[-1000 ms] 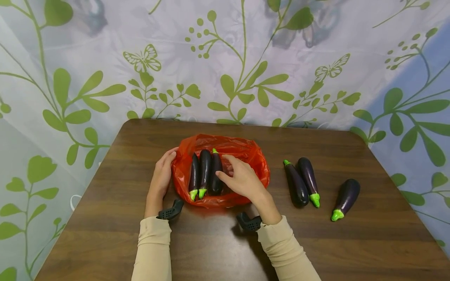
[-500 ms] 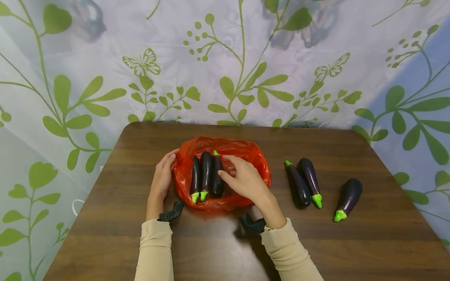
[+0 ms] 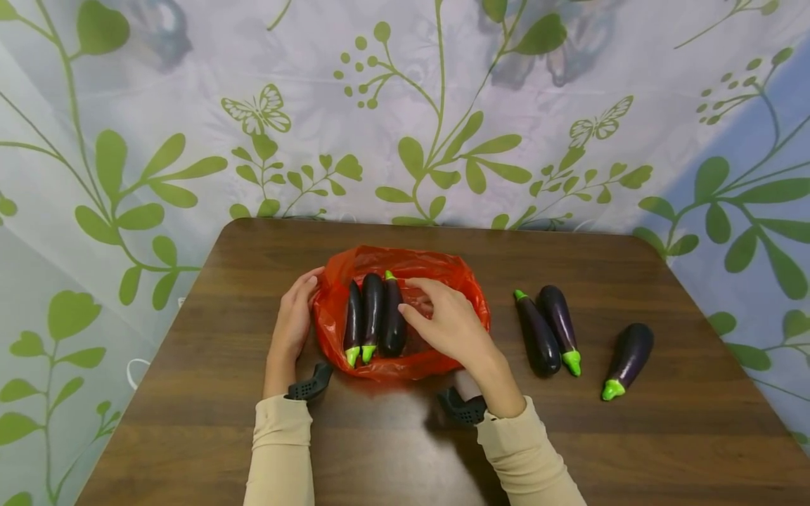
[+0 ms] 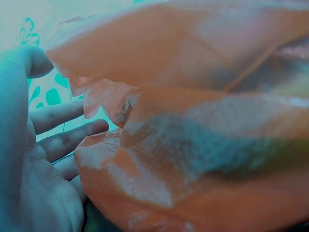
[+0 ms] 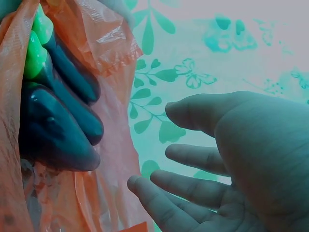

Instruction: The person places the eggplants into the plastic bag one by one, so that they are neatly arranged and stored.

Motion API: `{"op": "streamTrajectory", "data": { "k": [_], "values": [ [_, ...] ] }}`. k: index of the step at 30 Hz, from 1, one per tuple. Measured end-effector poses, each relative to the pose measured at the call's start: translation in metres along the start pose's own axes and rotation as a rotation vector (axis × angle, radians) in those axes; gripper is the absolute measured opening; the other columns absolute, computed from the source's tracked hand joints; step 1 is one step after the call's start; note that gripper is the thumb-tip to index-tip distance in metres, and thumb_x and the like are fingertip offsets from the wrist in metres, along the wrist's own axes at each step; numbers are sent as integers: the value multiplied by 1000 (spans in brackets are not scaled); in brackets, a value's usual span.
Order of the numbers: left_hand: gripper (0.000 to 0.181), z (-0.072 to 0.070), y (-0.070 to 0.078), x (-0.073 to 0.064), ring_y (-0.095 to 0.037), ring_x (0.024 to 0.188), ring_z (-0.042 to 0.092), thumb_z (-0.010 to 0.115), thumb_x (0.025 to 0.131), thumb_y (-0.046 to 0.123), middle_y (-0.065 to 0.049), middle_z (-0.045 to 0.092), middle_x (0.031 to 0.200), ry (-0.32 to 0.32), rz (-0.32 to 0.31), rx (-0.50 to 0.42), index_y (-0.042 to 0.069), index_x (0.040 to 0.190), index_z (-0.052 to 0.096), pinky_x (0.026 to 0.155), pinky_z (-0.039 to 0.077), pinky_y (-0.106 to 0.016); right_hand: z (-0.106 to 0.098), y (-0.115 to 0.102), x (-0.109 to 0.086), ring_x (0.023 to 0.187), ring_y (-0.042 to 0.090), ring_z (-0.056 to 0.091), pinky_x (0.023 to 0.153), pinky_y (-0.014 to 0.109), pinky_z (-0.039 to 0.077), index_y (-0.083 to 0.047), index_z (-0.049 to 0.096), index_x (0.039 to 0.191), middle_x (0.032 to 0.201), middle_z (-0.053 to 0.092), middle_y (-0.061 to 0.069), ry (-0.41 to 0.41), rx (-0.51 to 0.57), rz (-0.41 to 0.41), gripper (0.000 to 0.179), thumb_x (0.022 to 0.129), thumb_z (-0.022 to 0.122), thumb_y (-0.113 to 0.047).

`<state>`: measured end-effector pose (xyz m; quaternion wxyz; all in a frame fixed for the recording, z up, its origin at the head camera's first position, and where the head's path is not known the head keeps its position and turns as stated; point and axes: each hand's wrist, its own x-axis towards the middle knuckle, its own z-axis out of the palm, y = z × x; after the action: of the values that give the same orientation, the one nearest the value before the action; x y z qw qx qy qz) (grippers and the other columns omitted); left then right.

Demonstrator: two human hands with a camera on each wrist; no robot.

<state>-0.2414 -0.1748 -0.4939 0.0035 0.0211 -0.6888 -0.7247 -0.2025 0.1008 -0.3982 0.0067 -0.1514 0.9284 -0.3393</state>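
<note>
A red plastic bag (image 3: pixel 405 367) stands with its mouth spread wide on the table. Three dark purple eggplants lie side by side in its left half: a left one (image 3: pixel 354 320), a middle one (image 3: pixel 372 309) and a right one (image 3: pixel 394 316). My left hand (image 3: pixel 292 316) rests along the bag's left side; in the left wrist view its fingers (image 4: pixel 72 137) reach out loosely beside the plastic. Over the bag's right half hovers my right hand (image 3: pixel 446 323), thumb and fingers spread apart. The right wrist view shows nothing between those fingers (image 5: pixel 193 188).
Right of the bag, two eggplants lie close together, a nearer one (image 3: pixel 536 334) and another (image 3: pixel 560 327). A third eggplant (image 3: pixel 628 360) lies farther right. The brown wooden table (image 3: pixel 380 450) ends at the back against a leaf-patterned curtain (image 3: pixel 316 84).
My right hand has drawn slightly right, away from the right eggplant in the bag. The left hand stays at the bag's side, and the eggplants keep their places.
</note>
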Motion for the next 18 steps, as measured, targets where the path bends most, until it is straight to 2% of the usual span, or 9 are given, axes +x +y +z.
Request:
{"op": "streamTrajectory", "data": {
  "k": [9, 18],
  "values": [
    [47, 2, -2, 0, -22, 136, 51, 38, 112, 33, -12, 53, 149, -1, -10, -17, 8, 150, 51, 120, 36, -39, -9, 3, -3, 106, 22, 71, 93, 45, 58, -14, 61, 141, 136, 66, 5, 35, -20, 0, 49, 98, 70, -35],
    [47, 1, -1, 1, -21, 136, 50, 38, 113, 32, -12, 53, 149, -1, 7, -23, 6, 149, 50, 120, 36, -38, -25, 6, -4, 113, 26, 69, 94, 50, 56, -16, 61, 142, 138, 66, 6, 69, -24, 14, 48, 99, 68, -35]
  ]
}}
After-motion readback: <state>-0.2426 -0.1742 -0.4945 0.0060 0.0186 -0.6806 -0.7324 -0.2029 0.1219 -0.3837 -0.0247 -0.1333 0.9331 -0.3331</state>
